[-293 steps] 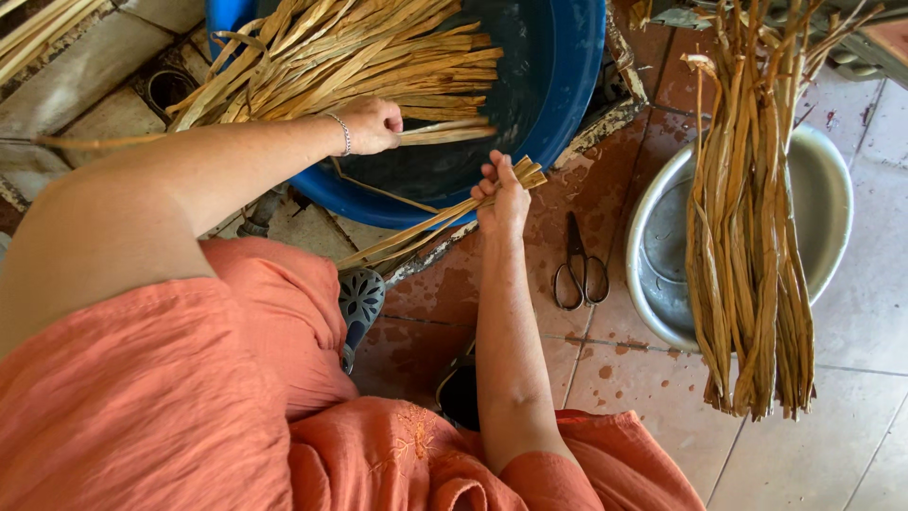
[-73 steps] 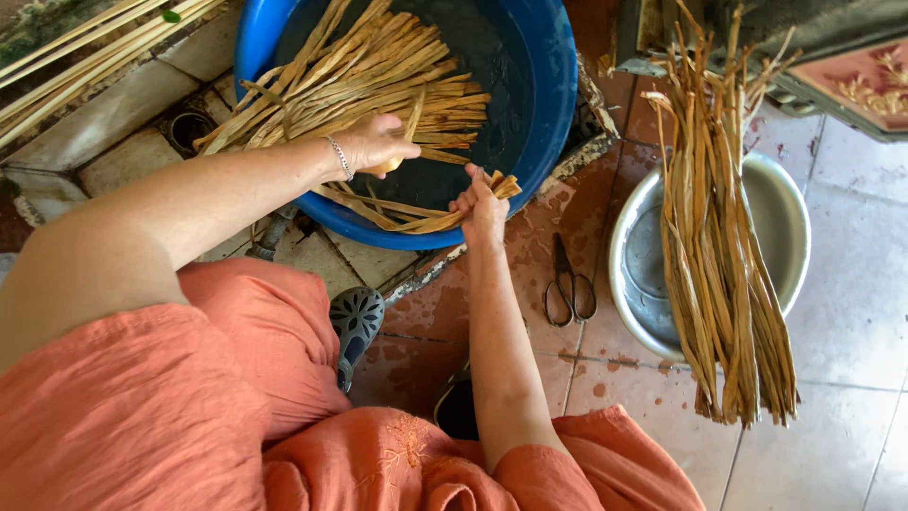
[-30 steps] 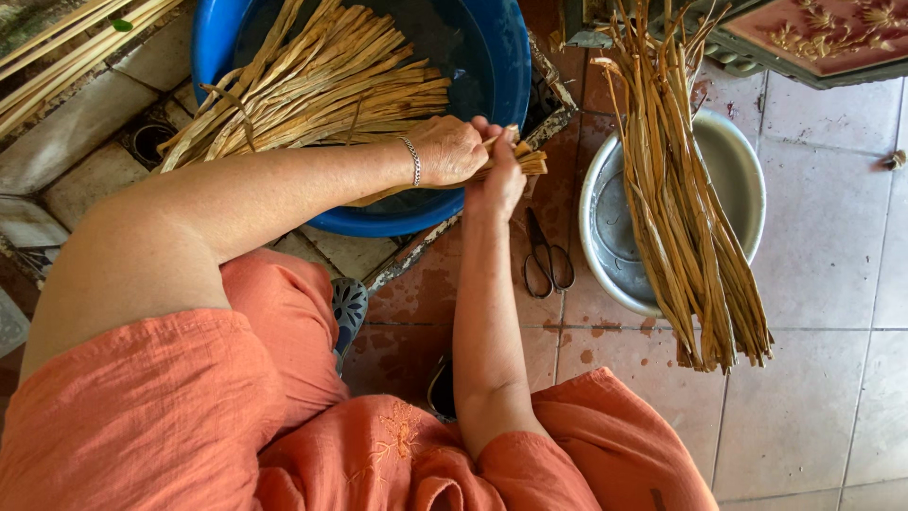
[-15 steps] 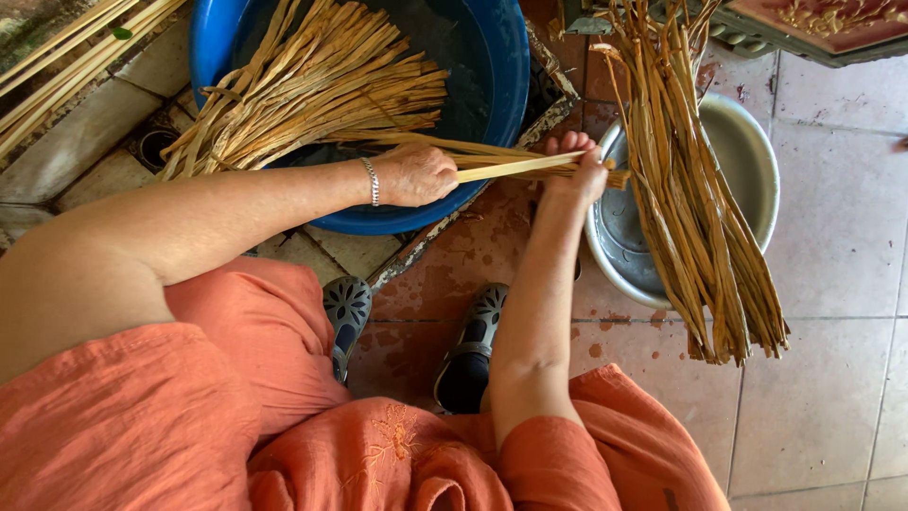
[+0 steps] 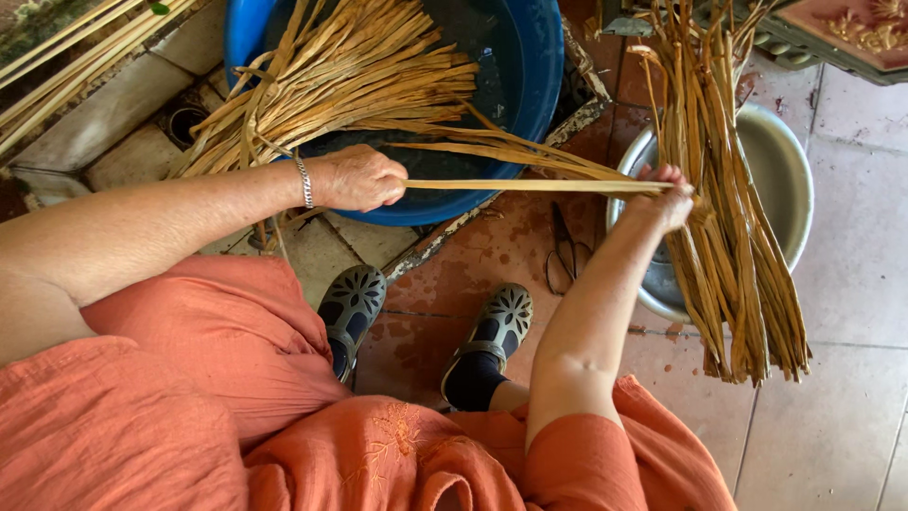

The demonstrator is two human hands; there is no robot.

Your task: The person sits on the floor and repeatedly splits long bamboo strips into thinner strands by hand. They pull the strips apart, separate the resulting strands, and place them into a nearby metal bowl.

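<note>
Tiled floor (image 5: 851, 284) in worn reddish and pale squares, wet in patches, seen from above over the lap of a seated person in orange cloth. At top centre stands a round blue plastic tub (image 5: 534, 85) holding a fanned sheaf of tan dried plant strips (image 5: 340, 76). To the right sits a round grey metal basin (image 5: 790, 180), across which a second bundle of dried strips (image 5: 728, 237) hangs roughly top to bottom.

The left hand (image 5: 359, 178), wearing a silver chain bracelet (image 5: 304, 182), is closed in a fist on one end of a single long flat tan strip (image 5: 530, 185). The right hand (image 5: 667, 194) pinches the other end, just at the basin's near rim and touching the hanging bundle. The hands are well apart, with the strip pulled straight between them.

The strip's long axis runs almost level, left to right, crossing the tub's front rim and the floor between tub and basin. Its left end lies nearer the tub, its right end nearer the basin.

A pair of dark-handled scissors (image 5: 565, 255) lies on the floor below the strip, beside two grey perforated shoes (image 5: 426, 317).
</note>
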